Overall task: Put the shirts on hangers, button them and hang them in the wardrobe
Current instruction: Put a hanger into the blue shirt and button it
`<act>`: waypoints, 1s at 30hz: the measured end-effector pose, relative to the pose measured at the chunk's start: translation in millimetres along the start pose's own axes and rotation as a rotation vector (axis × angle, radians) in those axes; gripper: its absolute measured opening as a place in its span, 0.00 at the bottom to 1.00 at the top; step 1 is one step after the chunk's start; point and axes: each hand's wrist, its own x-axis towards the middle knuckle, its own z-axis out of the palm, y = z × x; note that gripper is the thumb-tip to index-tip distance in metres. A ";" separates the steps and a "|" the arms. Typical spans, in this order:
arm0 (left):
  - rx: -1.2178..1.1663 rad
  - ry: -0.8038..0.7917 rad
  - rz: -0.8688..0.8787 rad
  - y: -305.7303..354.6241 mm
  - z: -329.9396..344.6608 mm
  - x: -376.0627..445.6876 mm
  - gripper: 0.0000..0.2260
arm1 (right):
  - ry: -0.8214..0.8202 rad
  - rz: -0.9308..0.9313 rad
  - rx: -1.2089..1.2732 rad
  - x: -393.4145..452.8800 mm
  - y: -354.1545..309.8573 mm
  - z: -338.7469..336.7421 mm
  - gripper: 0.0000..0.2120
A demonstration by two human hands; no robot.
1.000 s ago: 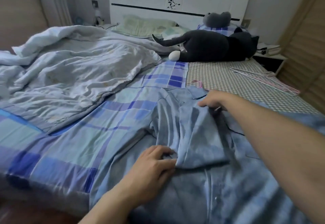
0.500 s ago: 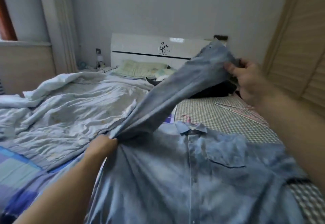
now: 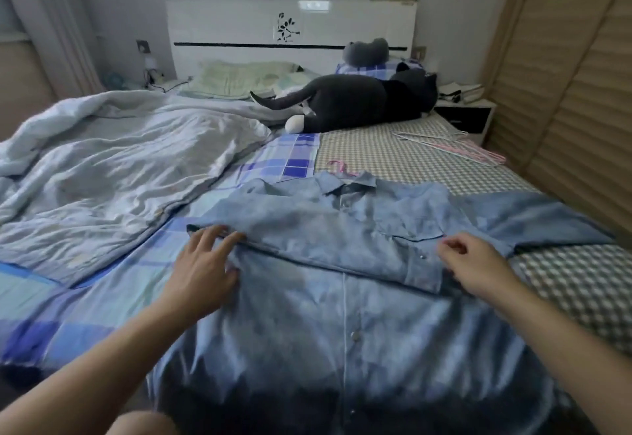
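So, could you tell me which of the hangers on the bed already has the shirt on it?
The pink hanger whose hook pokes out behind the blue shirt's collar. The other hangers lie bare in a loose pile by the wardrobe.

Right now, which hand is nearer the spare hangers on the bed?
Right. The right hand lies on the shirt, below the hangers; the left hand is across the shirt, farther off.
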 end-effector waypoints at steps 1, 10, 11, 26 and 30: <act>0.053 -0.022 0.066 2.8 4.7 3.5 0.30 | -0.041 0.006 -0.023 -1.1 -7.7 7.0 0.07; 0.329 0.060 0.222 -12.0 -5.0 39.5 0.12 | 0.048 -0.001 0.348 -21.8 19.1 42.1 0.20; 0.331 0.076 0.197 -12.7 -8.8 36.5 0.09 | 0.053 -0.017 0.415 -22.3 18.9 41.1 0.19; -0.643 -0.163 -0.074 184.0 -27.4 -46.9 0.10 | -0.340 0.211 0.577 -72.1 4.1 21.7 0.05; -0.657 -0.143 -0.061 202.7 -6.3 -52.3 0.19 | -0.363 0.163 0.469 -72.6 2.1 24.7 0.08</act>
